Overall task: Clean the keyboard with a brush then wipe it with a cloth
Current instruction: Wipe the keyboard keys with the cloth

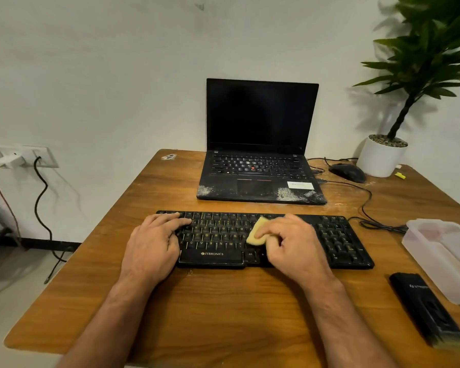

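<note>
Wooden worktop (223, 309) carries a black keyboard (337, 240) mid-surface. Left hand (154, 245) rests on its left end, fingers straight and together. Right hand (295, 245) pinches a yellow cloth (255, 232) against the keys. Near the right edge lie a black brush (425, 309) and a translucent container (446, 256), contents unclear.

Your two forearms run bare from elbow to wrist, no sleeves showing; left hand (154, 244) and right hand (294, 244) wear no gloves, rings or watch.

Home office: wooden desk (223, 309), laptop (260, 144), potted plant (383, 155), wall sockets (24, 155).
</note>
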Demonstrator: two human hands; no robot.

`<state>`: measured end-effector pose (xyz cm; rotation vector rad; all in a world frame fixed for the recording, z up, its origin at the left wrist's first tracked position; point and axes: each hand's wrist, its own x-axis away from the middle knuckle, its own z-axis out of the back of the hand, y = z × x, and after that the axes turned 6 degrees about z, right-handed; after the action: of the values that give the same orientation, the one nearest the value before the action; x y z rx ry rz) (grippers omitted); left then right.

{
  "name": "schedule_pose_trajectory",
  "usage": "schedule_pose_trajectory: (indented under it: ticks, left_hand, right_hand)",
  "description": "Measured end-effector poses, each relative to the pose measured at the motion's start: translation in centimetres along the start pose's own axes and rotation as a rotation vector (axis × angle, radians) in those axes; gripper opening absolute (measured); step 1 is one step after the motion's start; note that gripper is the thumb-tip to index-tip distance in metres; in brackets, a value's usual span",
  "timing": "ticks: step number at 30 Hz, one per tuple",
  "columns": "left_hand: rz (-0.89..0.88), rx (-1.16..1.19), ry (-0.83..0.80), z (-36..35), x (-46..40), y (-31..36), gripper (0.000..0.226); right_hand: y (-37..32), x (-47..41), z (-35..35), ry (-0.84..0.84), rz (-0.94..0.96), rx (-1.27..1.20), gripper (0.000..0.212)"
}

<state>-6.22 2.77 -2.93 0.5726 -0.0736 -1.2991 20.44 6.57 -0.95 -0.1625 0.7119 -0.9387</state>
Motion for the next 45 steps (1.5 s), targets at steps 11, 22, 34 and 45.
schedule_pose_trajectory:
  ticks: [11,22,34,45]
  left_hand:
    - [-0.010,0.005,0.016,0.1,0.0,0.0,0.045]
    - [-0.050,0.010,0.036,0.1,0.2,0.0,0.045]
    - [-0.524,-0.382,-0.304,-0.1,-2.5,6.1,0.141]
    - [-0.376,-0.434,-0.422,-1.2,-3.5,6.8,0.149]
  right_hand:
    - [-4.5,1.1,-0.4,-0.376,0.291,0.060,0.043]
    - [-0.8,2.6,0.8,-0.165,0.199,0.110,0.043]
    - [0.6,3.0,2.3,-0.065,0.156,0.051,0.034]
    - [0.5,0.1,1.8,-0.090,-0.042,0.192,0.047]
